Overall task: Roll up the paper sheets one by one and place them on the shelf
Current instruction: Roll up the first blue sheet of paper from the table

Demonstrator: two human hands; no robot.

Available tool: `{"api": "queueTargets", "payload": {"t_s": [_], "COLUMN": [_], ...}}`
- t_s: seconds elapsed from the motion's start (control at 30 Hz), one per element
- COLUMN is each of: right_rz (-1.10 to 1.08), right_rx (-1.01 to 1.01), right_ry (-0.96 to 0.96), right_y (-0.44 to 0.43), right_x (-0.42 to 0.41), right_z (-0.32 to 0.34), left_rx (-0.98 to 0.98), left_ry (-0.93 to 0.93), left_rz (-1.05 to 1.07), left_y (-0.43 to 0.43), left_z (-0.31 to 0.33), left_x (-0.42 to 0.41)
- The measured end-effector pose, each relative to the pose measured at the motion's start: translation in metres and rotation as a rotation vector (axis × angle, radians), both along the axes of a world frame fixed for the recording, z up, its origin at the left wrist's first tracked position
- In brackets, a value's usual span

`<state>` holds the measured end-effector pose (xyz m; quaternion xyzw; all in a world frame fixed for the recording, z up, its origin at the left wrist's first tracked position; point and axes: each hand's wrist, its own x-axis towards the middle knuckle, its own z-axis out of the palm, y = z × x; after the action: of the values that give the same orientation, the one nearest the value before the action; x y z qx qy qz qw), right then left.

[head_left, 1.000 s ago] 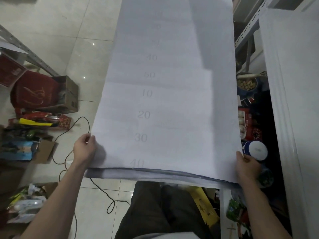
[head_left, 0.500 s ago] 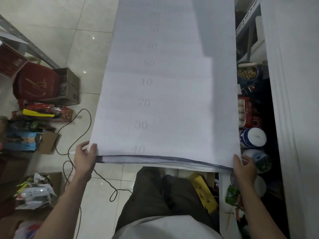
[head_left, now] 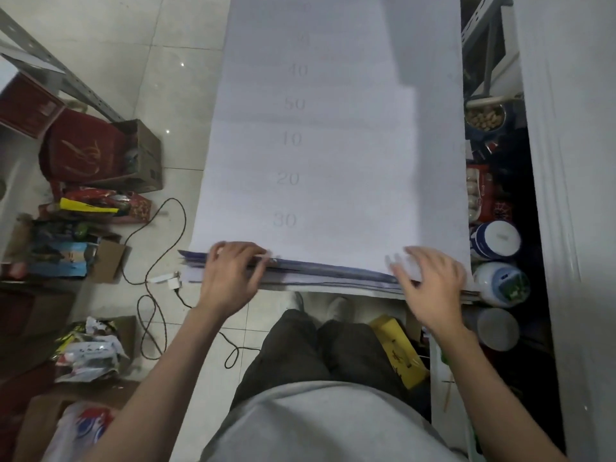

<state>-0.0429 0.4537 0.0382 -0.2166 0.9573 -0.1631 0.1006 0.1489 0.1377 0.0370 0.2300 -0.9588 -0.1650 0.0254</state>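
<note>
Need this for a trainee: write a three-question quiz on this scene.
1. True or false: the left hand and the right hand are both at the near edge of the paper.
2. Which printed number lies nearest the hands? A) 50 B) 10 C) 30
3. Fill in: the black cable lies on the person's ____ side.
Key: 1 true; 2 C; 3 left.

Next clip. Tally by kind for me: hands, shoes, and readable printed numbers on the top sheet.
Hands: 2 (left hand, right hand)
White shoes: 2
Readable numbers on top sheet: 5 (40, 50, 10, 20, 30)
Total: 9
</note>
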Motion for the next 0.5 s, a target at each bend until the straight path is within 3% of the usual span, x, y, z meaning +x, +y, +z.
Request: {"api": "queueTargets", "payload": {"t_s": [0.13,0.5], "right_rz": [0.204,0.096], "right_rx": [0.054,-0.032], "right_ry": [-0.192,-0.442], "right_y": [-0.04,-0.052], "right_x": [0.01,-0.005], "right_z": [0.001,-0.003], "left_rx": [0.162,0.496], "left_ry": [-0.133,-0.266], "left_rz": [-0.125,0.055], "left_y": [0.011,-0.005], "left_z": [-0.004,-0.004], "left_x": [-0.019,-0.039]}}
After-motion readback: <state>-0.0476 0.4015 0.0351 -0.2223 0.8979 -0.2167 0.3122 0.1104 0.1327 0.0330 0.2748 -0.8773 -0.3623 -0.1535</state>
